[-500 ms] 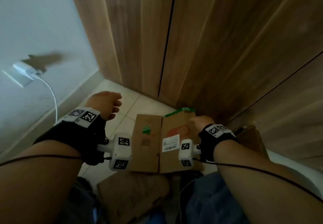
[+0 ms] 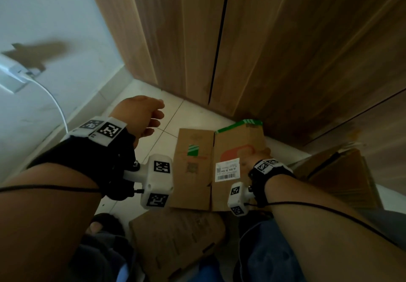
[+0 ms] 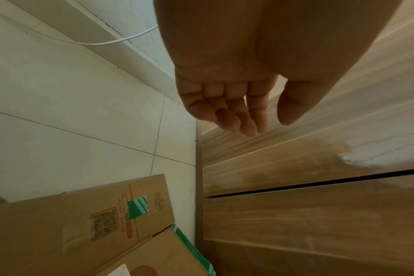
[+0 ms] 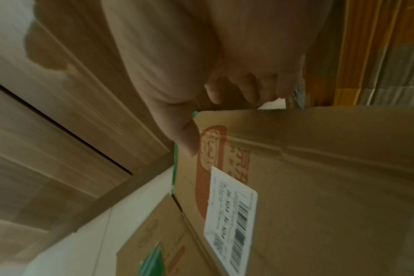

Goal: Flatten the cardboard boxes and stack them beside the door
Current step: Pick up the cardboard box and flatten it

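**boxguy:** Cardboard boxes, I count three. One flattened box (image 2: 216, 167) with a white label (image 2: 227, 170) and green tape lies on the tile floor (image 2: 169, 116) right by the wooden door (image 2: 285, 46). A second flat piece (image 2: 175, 242) sits nearer, between the knees. A third box (image 2: 342, 178) is off to the right, looks not flattened.

**tilefan:** And two hands?

**boxguy:** Yep. Right hand (image 2: 257, 155) pinches the labelled box's right edge, thumb (image 4: 188, 142) on top, fingers (image 4: 234, 89) curled behind. Left hand (image 2: 140, 114) hovers above the floor left of the box, fingers (image 3: 236, 115) loosely relaxed, holding nothing.

**tilefan:** One white cable (image 2: 56, 103) on the wall too.
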A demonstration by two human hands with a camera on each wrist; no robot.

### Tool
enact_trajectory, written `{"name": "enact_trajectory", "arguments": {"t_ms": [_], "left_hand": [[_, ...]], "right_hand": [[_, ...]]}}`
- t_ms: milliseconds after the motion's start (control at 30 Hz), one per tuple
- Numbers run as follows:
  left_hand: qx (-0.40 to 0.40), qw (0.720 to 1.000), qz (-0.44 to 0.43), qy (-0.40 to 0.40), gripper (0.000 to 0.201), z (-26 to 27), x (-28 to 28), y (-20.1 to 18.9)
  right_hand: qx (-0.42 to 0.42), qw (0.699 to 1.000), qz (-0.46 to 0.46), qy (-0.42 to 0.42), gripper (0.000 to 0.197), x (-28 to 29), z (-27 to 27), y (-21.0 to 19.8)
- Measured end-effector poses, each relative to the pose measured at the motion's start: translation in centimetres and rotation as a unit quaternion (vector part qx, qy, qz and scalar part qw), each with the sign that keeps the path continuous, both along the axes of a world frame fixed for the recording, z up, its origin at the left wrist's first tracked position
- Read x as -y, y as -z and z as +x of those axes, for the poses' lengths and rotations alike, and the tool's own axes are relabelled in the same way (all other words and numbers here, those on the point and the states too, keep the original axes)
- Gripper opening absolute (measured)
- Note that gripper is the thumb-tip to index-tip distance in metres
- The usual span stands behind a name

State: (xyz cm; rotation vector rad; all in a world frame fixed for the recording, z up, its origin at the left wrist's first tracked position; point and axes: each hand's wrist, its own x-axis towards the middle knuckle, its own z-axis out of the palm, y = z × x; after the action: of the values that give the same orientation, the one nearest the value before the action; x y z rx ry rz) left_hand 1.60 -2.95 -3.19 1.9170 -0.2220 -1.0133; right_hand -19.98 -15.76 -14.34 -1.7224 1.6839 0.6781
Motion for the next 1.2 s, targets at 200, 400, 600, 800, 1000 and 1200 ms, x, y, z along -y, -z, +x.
{"name": "enact_trajectory", "arguments": {"t_ms": [200, 400, 600, 800, 1000, 1200], "left_hand": [[-0.014, 1.0, 0.015, 0.023, 0.011, 0.2, 0.4, 0.4], [-0.021, 0.999, 0.035, 0.032, 0.011, 0.5, 0.1, 0.8], [-0.023, 0.998, 0.036, 0.038, 0.012, 0.7, 0.1, 1.0], [-0.025, 0.998, 0.042, 0.041, 0.011, 0.5, 0.7, 1.1], [-0.024, 0.998, 0.024, 0.044, 0.011, 0.6, 0.6, 0.2], [-0.02, 0.999, -0.009, 0.039, 0.012, 0.6, -0.6, -1.6]], "right_hand": [[-0.041, 0.996, 0.044, -0.063, 0.075, 0.7, 0.2, 5.5], [-0.098, 0.989, 0.077, -0.074, 0.072, 1.0, 0.0, 5.5], [-0.168, 0.98, 0.058, -0.09, 0.067, 0.5, -0.4, 6.2], [-0.152, 0.985, 0.038, -0.077, 0.071, -0.2, -0.5, 5.8], [-0.103, 0.994, 0.026, 0.011, 0.049, -0.2, -0.6, 4.0], [0.191, 0.963, -0.031, 0.187, 0.046, 0.9, 0.4, 0.1]]}}
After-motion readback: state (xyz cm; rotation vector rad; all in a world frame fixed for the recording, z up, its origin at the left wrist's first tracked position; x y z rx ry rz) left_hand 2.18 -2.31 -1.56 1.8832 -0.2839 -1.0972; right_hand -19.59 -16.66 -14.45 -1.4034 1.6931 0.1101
